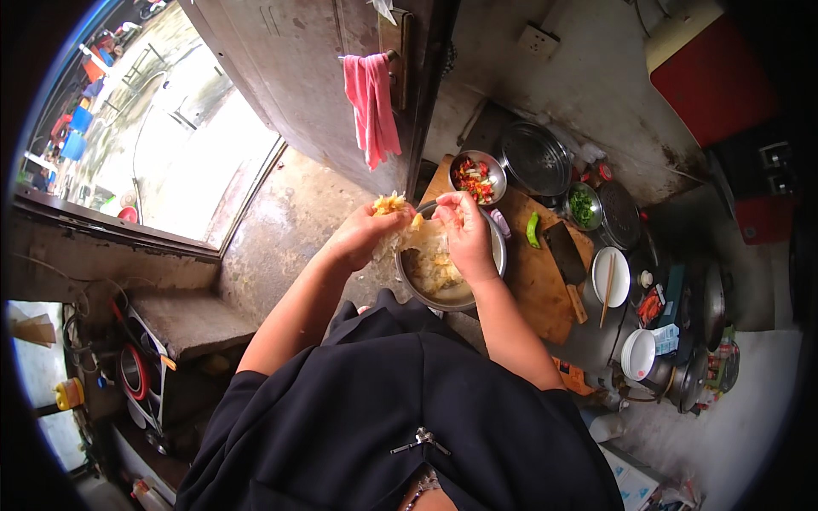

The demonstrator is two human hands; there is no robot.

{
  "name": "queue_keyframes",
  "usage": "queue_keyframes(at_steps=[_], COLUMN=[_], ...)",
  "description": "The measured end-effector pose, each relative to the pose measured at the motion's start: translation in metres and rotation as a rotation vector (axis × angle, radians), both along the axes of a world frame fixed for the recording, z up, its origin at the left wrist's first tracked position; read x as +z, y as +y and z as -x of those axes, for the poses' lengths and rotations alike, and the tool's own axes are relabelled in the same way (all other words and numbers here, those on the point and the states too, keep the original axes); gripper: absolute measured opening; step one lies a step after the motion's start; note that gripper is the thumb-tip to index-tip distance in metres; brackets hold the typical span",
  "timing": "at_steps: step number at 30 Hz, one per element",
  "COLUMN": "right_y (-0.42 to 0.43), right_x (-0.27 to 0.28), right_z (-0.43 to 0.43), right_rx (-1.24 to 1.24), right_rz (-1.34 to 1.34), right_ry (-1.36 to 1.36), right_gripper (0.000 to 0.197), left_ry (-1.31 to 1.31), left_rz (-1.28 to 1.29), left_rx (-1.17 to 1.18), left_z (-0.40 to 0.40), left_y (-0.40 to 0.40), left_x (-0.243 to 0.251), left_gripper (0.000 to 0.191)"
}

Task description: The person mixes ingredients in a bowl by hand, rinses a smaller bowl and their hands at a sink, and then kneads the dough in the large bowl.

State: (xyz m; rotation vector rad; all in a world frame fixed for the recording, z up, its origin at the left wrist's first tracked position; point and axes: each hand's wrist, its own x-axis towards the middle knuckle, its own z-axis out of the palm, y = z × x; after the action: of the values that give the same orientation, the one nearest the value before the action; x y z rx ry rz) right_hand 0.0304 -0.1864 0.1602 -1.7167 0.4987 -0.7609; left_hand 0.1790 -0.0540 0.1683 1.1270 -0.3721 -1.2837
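My left hand grips a frilly clump of soaked white fungus with a yellow base, left of the metal basin's rim. Over the basin, my right hand has its thumb and fingers pinched at a pale piece of the same fungus; its fingertips partly hide the piece. More white and yellowish fungus pieces lie in cloudy liquid in the basin. The basin is in front of my body, beside the wooden cutting board.
On the board are a green pepper and a cleaver. Behind stand bowls of chopped red peppers and chopped greens. A white plate carries chopsticks. A pink towel hangs on the door handle, near the open doorway.
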Motion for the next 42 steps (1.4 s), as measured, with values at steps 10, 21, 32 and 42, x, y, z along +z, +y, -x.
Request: queue_keyframes(at_steps=[10, 21, 32, 42], right_y=[-0.031, -0.047, -0.033, -0.002], right_x=[0.013, 0.013, 0.02, 0.052], right_z=[0.019, 0.044, 0.058, 0.021], right_rx=[0.047, -0.053, 0.048, 0.271], right_rz=[-0.082, 0.107, 0.218, 0.071], right_ry=[0.025, 0.155, 0.202, 0.342], right_gripper=[0.015, 0.018, 0.02, 0.035], left_ry=[-0.138, -0.299, -0.145, -0.266], left_rz=[-0.046, -0.174, -0.214, 0.073], left_rx=[-0.074, -0.16, -0.143, -0.083], left_z=[0.003, 0.03, 0.037, 0.031], left_y=[-0.012, -0.04, -0.039, -0.021], left_x=[0.012, 0.01, 0.004, 0.012], left_gripper=[0.037, 0.032, 0.05, 0.061])
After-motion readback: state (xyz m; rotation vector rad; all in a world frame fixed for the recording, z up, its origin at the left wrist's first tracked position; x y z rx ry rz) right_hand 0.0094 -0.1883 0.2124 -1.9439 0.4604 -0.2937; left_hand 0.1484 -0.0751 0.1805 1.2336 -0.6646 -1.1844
